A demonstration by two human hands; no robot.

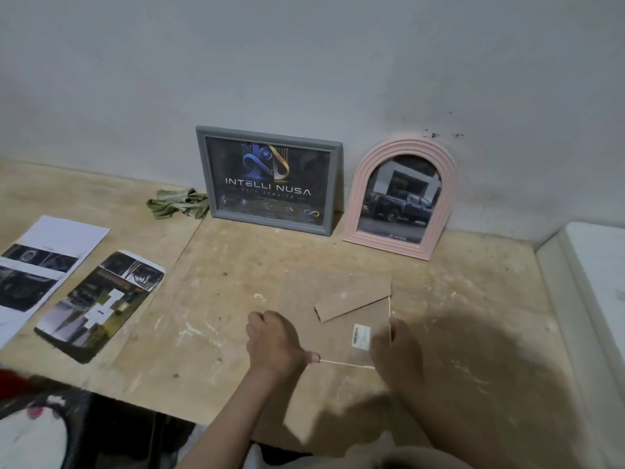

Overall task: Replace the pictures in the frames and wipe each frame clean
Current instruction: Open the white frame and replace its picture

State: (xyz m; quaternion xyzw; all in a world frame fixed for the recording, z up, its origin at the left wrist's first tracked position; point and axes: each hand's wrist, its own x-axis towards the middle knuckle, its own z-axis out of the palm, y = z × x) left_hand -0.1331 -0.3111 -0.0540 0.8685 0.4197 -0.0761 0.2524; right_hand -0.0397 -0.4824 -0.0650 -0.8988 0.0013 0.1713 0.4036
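Observation:
A picture frame lies face down on the wooden table, brown backing board up, with a folded stand flap and a barcode sticker on it. My left hand grips its near-left edge, thumb on the pale rim. My right hand holds the near-right corner and looks blurred. A grey frame with a dark "Intelli Nusa" print leans on the wall. Beside it stands an arched pink frame showing a pickup truck. A crumpled green cloth sits left of the grey frame.
Two printed photo sheets lie at the left: a white page and a darker cut print. A white ledge borders the table on the right. The wall rises just behind the frames. Dark clutter sits below the table's front-left edge.

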